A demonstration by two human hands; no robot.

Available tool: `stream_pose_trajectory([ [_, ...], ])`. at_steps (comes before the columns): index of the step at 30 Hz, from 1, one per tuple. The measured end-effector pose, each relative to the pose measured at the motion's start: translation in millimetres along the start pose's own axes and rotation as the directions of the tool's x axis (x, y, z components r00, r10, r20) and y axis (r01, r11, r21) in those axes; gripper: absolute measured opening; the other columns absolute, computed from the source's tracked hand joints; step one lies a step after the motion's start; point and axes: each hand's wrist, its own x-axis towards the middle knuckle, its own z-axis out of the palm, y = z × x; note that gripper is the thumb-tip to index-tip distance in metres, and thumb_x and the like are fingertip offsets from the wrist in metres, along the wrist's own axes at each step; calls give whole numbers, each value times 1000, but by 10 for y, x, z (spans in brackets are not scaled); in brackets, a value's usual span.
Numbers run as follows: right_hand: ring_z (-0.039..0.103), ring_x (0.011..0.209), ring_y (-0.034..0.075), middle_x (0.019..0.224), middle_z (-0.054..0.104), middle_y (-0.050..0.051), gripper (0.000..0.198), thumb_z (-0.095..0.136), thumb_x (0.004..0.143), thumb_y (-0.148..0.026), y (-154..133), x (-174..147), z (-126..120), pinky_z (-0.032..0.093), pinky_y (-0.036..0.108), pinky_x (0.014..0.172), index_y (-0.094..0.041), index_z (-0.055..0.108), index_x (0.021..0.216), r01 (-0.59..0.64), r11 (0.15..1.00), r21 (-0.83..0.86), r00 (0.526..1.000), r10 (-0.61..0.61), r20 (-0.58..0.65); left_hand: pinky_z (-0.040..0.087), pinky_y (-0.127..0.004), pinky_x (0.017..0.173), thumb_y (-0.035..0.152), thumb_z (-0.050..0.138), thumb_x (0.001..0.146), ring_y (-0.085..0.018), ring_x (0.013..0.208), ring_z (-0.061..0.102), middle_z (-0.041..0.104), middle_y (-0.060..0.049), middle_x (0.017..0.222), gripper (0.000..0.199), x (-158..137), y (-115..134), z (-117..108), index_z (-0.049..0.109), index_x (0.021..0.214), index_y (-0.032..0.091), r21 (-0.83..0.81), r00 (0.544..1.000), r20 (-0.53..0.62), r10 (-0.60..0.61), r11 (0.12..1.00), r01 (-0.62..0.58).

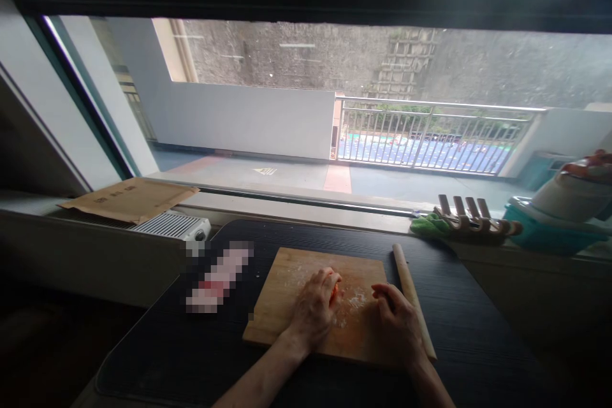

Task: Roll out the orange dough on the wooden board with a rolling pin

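Observation:
My left hand (314,306) rests over the middle of a wooden cutting board (282,280), its fingers wrapped round an orange lump (334,292) that looks like dough. Most of the lump is hidden by the fingers. At the board's right side my right hand (399,315) is curled closed, with orange-red colour on the fingertips; whatever it may hold is hidden. White powder (356,298) and orange smears mark the board between both hands. A wooden rolling pin (406,277) lies along the right edge of the board, partly behind my right hand.
The board lies on a dark table (478,331). A blurred pinkish item (222,280) lies left of it. On the sill are a brown envelope (134,197), a green cloth (430,225), a rack-like object (468,217) and a teal basin (545,229). A window stands beyond.

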Motion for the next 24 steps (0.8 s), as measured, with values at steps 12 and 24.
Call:
stream_pose_trajectory([
  [12, 64, 88, 21, 98, 68, 6, 28, 42, 85, -31, 18, -29, 35, 52, 34, 79, -22, 68, 94, 89, 993, -79, 996, -90, -14, 38, -50, 103, 49, 57, 85, -30, 118, 52, 60, -12, 123, 57, 100, 13, 43, 47, 132, 19, 78, 997, 56, -49, 996, 44],
  [24, 50, 124, 27, 132, 54, 11, 39, 46, 83, -33, 155, -54, 269, 42, 43, 106, -18, 64, 114, 57, 987, -150, 998, -60, -14, 38, -48, 108, 49, 32, 93, -34, 132, 45, 51, -27, 138, 65, -377, -909, -318, 47, 134, 1, 170, 880, -194, -433, 869, 465],
])
